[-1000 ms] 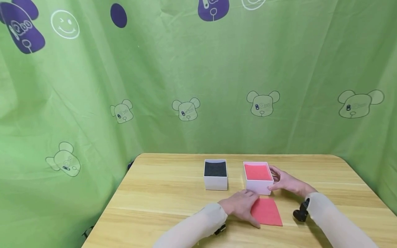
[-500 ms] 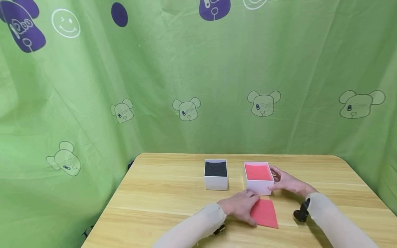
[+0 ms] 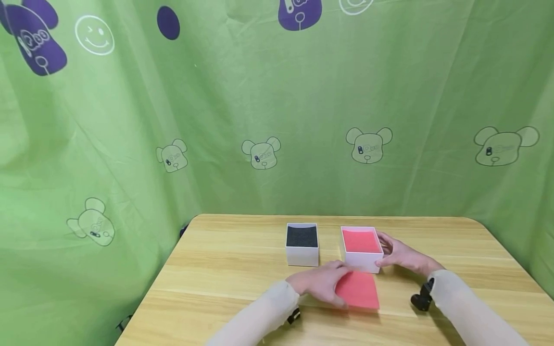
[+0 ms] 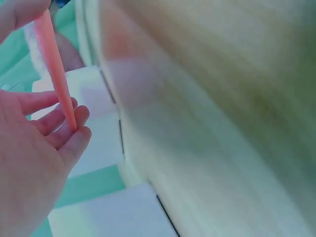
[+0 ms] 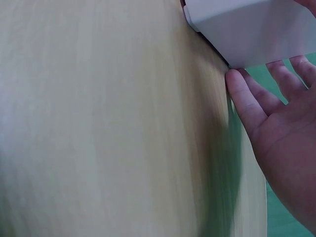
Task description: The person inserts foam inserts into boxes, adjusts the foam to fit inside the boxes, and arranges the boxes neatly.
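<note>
My left hand (image 3: 319, 283) pinches a thin red square sheet (image 3: 358, 290) by its left edge, between the thumb and the fingertips. In the left wrist view the sheet (image 4: 58, 74) is seen edge-on, raised off the table. At the right, my right hand (image 3: 404, 254) holds the side of a white open-topped box (image 3: 362, 262), thumb at its front corner and fingers behind. Another red sheet (image 3: 361, 241) lies inside that box. In the right wrist view, fingers of the right hand (image 5: 291, 143) touch the white box (image 5: 254, 37) near its lower edge.
Left of the held box stands a second white box (image 3: 302, 256), with a dark grey piece (image 3: 302, 236) inside it. Both boxes are on the wooden table (image 3: 225, 259). A green printed curtain (image 3: 303, 187) hangs behind the table.
My left hand has moved left and slightly up, raising the red sheet off the table. The right hand and both boxes stay where they were.
</note>
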Demonstrator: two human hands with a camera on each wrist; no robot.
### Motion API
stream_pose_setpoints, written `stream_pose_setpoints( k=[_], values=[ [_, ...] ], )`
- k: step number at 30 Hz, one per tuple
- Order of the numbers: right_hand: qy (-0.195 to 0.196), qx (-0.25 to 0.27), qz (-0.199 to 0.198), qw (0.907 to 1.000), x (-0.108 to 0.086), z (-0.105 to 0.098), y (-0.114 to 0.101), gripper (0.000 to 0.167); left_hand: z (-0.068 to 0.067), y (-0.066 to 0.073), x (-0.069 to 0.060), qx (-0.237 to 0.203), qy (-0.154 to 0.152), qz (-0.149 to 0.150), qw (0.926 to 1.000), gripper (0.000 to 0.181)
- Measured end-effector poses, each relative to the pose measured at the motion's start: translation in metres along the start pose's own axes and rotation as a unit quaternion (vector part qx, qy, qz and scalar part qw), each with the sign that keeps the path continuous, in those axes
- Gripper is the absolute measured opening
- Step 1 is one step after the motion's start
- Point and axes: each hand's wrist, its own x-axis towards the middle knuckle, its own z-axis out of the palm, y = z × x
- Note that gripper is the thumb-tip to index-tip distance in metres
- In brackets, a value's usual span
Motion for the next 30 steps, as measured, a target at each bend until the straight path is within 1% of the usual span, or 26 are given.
stream_pose_setpoints(
  k=[4,6,9,13,17,20,25,30],
  values=[
    [0.003,-0.014,0.004,0.9999,-0.001,0.001,-0.001,0.103,-0.011,-0.002,-0.008,-0.049,0.007,0.002,0.9988,0.093],
    [0.003,-0.02,0.004,0.9998,-0.001,0.002,-0.002,0.103,-0.018,-0.003,-0.012,-0.061,0.014,0.0,0.998,0.092],
    [0.004,-0.022,0.006,0.9997,-0.001,0.002,-0.003,0.103,-0.029,-0.004,-0.015,-0.066,0.032,-0.001,0.9973,0.09],
    [0.007,-0.02,0.01,0.9997,-0.001,0.001,-0.002,0.103,-0.044,-0.005,-0.015,-0.054,0.057,0.0,0.9969,0.086],
    [0.005,-0.017,0.008,0.9998,0.0,0.0,-0.001,0.103,-0.059,-0.007,-0.011,-0.031,0.071,-0.006,0.9969,0.086],
    [0.003,-0.016,0.005,0.9999,0.0,0.0,-0.001,0.103,-0.066,-0.01,-0.004,-0.031,0.078,-0.015,0.9963,0.088],
    [0.008,-0.017,0.007,0.9998,0.0,0.0,-0.002,0.103,-0.07,-0.015,0.008,-0.039,0.086,-0.031,0.9951,0.088],
    [0.008,-0.015,0.01,0.9998,-0.001,0.0,-0.002,0.103,-0.069,-0.017,0.019,-0.027,0.089,-0.045,0.9947,0.087]
  ],
)
